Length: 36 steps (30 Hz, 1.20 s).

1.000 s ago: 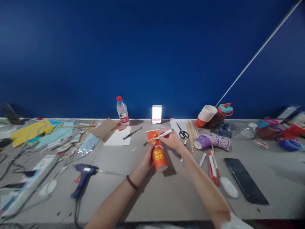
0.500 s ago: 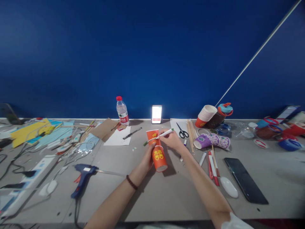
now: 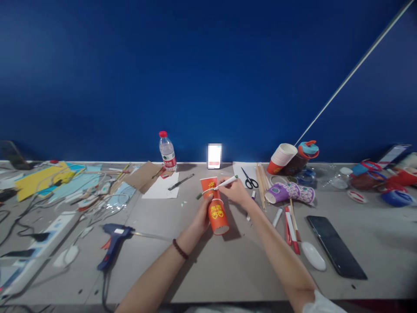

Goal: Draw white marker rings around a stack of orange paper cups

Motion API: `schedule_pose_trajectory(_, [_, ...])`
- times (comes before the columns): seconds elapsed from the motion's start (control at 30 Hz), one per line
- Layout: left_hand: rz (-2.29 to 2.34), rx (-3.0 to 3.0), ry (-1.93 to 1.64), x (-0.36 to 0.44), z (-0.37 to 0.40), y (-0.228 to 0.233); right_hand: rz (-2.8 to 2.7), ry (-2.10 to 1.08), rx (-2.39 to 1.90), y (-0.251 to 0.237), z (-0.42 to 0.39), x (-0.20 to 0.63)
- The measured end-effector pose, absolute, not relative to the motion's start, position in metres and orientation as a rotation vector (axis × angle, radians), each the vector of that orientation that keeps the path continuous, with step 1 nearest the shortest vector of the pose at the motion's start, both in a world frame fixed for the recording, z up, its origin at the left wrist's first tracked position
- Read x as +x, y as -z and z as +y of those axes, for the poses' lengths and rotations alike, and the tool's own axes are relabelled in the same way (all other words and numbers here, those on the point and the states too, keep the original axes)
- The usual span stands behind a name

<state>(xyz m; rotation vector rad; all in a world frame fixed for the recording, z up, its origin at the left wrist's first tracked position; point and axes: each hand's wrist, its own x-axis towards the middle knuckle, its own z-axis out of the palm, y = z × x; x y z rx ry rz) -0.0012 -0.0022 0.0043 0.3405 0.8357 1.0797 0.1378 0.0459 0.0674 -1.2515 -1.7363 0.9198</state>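
Observation:
My left hand (image 3: 202, 213) is wrapped around two red paper cups (image 3: 219, 221) with yellow characters, set end to end and tilted above the table. A small dark green piece, perhaps a marker cap (image 3: 199, 196), pokes out beside the left fingers; how it is held I cannot tell. In my right hand (image 3: 233, 191) is a white marker (image 3: 227, 182) with a green end, its tip at the upper cup near the rim between the cups. Scissors (image 3: 250, 179) lie on white paper just right of that hand.
A glue gun (image 3: 114, 243) lies at left, near a power strip (image 3: 42, 252) and cords. Behind stand a water bottle (image 3: 167, 152) and a lit phone (image 3: 214, 156). To the right are stacked paper cups (image 3: 282, 157), purple cups (image 3: 289, 193), markers (image 3: 292, 230), a mouse (image 3: 313, 256) and a black phone (image 3: 336, 247).
Hardly anything differs. Both hands keep their hold on the cups and the marker, with the marker tip still at the upper cup.

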Motion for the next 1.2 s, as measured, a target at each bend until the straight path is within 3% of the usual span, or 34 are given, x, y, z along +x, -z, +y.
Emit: schedule_pose_trajectory(1.2, [0.830,0.350,-1.077,-0.0014,-0.0025,-0.0062,-1.732,-0.914,-1.270,-0.0704,0.0445,0.1386])
